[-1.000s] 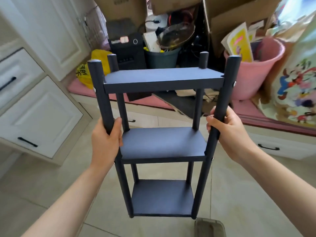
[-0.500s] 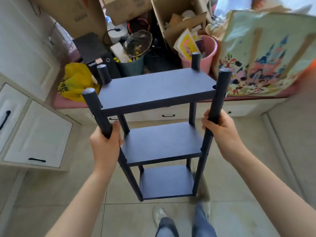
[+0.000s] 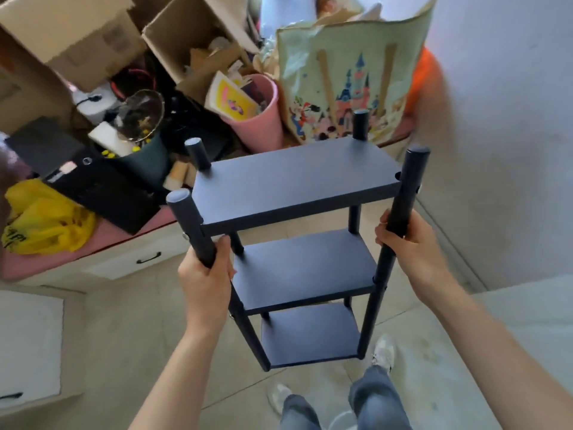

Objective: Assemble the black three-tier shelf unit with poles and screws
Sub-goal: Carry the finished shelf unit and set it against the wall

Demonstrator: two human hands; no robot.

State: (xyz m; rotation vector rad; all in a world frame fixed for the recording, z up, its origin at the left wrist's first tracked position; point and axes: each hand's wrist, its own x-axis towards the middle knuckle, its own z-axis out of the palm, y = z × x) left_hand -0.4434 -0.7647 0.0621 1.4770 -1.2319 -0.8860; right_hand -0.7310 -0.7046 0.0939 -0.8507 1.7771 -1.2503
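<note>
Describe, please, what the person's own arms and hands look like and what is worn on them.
The left hand and right hand are bare, without gloves. No sleeves, watch or bracelet show on the arms up to the frame edge.

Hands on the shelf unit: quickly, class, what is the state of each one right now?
Left hand: grips the front left pole of the shelf unit.
Right hand: grips the front right pole.

matt black shelf unit [image 3: 294, 184], cardboard boxes [image 3: 77, 35]
</note>
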